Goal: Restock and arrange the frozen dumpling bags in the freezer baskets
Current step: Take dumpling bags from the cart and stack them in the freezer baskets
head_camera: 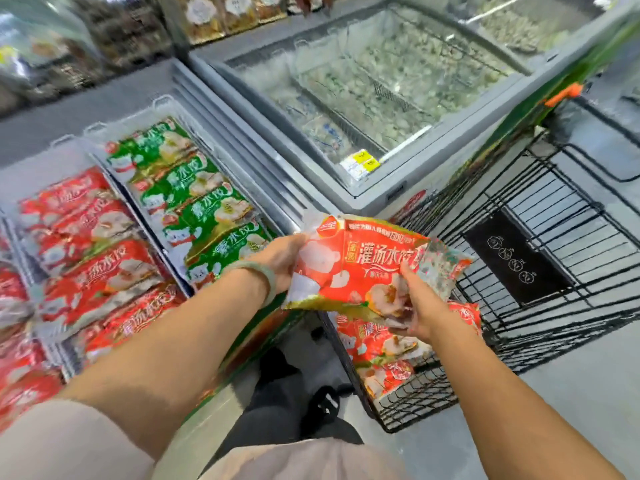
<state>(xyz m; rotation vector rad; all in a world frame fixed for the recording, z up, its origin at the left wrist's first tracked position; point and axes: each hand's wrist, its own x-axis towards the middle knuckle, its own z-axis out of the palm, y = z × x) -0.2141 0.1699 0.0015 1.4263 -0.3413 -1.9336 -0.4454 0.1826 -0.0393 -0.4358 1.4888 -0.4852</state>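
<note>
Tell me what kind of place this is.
Likely a supermarket frozen-food aisle: a glass-topped chest freezer with price tags, baskets of dumpling bags, and a wire cart holding more stock.

Grey, smooth floor [571, 393] down at the right, catching a pale sheen. Ahead, a grey chest freezer [367, 199] under a curved glass lid [408, 74], frosted and glaring, yellow price tags [360, 163] at its near corner. A black wire trolley [588, 216] stands beside it. Blurred stocked shelves [117, 32] fill the far left.
</note>
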